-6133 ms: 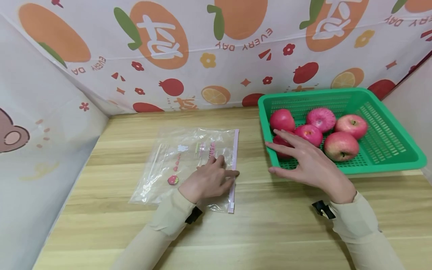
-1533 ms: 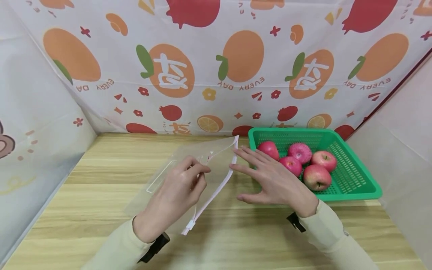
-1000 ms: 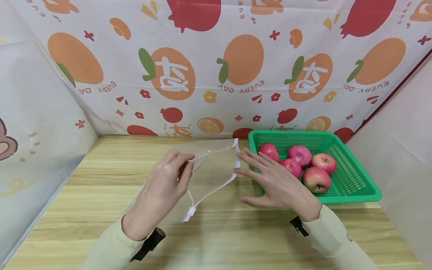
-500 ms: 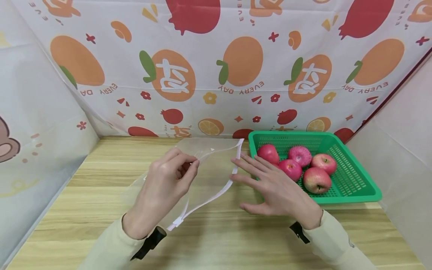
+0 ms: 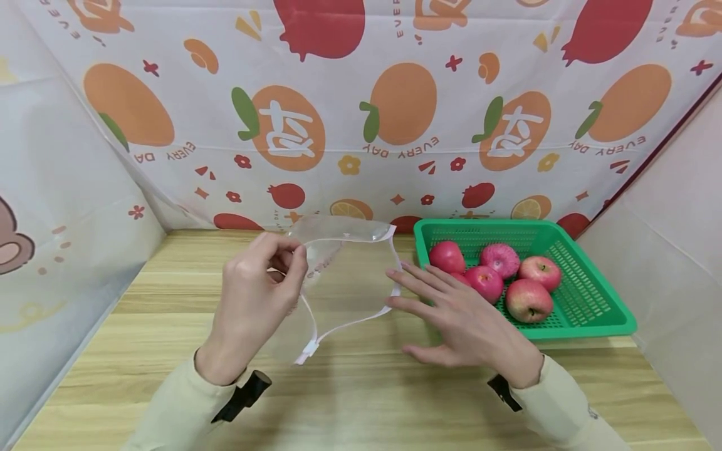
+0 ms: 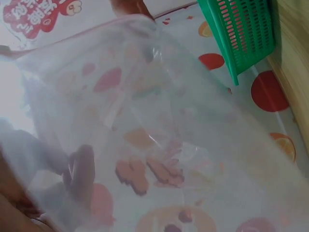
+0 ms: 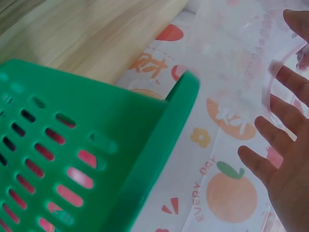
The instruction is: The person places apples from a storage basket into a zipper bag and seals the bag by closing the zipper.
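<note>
A clear zip bag [image 5: 355,282] with a pale pink-white zip strip stands with its mouth spread wide between the hands in the head view. My left hand [image 5: 254,294] pinches the near-left edge of the mouth between thumb and fingertips. The straight, spread fingers of my right hand [image 5: 459,319] rest against the strip at the right side. Low on the mouth sits the zip slider [image 5: 309,348]. Through the film in the left wrist view, the bag [image 6: 145,106] blurs my left fingers [image 6: 83,179]. My right hand [image 7: 289,169] shows extended fingers by the film in the right wrist view.
Right of the bag, close to my right hand, stands a green plastic basket [image 5: 592,329] holding several red apples [image 5: 530,300]. Both rest on a wooden table [image 5: 395,401]. A fruit-print cloth [image 5: 350,125] hangs behind, and pale cloth walls flank the sides.
The bag lay flat 6 seconds ago; now it is raised with its mouth spread. In the last half second my left hand has pulled its edge leftward, widening the gap. The right hand barely moved.
</note>
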### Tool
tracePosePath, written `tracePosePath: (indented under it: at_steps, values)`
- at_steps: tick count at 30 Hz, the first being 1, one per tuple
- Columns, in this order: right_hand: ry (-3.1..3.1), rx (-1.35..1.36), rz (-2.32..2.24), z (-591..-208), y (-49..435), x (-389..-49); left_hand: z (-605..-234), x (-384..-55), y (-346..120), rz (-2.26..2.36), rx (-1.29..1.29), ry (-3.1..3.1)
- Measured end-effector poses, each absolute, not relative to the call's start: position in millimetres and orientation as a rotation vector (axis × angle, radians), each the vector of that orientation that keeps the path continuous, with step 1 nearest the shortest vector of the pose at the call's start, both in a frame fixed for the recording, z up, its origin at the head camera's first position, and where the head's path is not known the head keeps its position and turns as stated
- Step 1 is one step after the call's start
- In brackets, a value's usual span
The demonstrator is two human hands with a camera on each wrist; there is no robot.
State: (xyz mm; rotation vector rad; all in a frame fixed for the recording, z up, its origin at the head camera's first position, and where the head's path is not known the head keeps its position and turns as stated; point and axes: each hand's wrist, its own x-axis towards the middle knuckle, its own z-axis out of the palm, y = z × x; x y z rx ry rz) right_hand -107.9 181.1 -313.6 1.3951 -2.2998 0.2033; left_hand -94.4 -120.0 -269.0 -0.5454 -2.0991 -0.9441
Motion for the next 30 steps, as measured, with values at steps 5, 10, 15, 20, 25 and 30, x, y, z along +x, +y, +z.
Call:
tracePosePath:
  at_steps: [5, 10, 15, 20, 25, 30]
  values:
    - [-2.321, 1.39, 0.216, -315, 188, -112, -268, -94, -130, -0.937, -0.491, -2.121]
    - [-2.351, 1.367, 0.212, -316, 195, -116, -264, -92, -137, -0.939, -0.462, -2.124]
    - [-2.339, 1.378, 0.232, -315, 195, -117, -262, -90, -133, -0.932, -0.501, -2.141]
    - [-2.298, 1.402, 0.25, -310, 187, -115, -261, -86, -122, -0.94, -0.54, -2.201]
    - [-2.266, 1.413, 0.27, -304, 182, -114, -258, -84, -116, -0.925, -0.544, -2.259]
    - [-2.266, 1.412, 0.254, -303, 182, -112, -259, -85, -116, -0.899, -0.528, -2.302]
